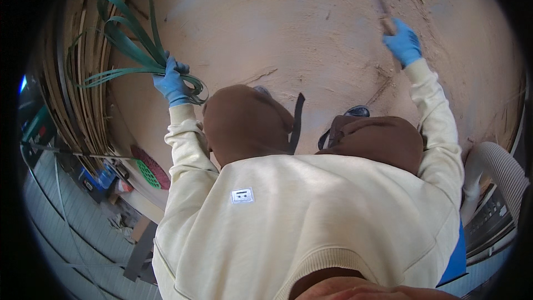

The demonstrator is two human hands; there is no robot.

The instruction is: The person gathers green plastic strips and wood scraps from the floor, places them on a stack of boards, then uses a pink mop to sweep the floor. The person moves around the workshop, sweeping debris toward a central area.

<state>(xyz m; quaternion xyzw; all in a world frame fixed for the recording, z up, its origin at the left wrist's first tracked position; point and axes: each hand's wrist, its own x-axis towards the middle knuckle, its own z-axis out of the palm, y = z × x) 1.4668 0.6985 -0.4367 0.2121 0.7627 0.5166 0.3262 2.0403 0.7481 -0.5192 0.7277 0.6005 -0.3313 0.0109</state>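
Note:
Out to the left, my left hand [172, 81], in a blue glove, is closed around a bundle of green strapping bands [130, 44]. Their loops fan out up and left of the fist, and some curl below it. My right hand [403, 43], also gloved in blue, reaches forward on the right and is closed on a thin stick [387, 24] with a brown, wooden-looking part at the fingers. Beyond that, a paler blurred length runs away toward the top edge; its far end is out of view. Both hands are above a dusty floor.
A stack of long wooden strips [86, 50] lines the left side. My brown-clad knees [244, 125] are bent, with dark shoes [357, 111] near them. A green and red mesh thing [147, 172] lies lower left. A ribbed hose [497, 169] curves at right. Sawdust-like debris covers the floor [311, 39].

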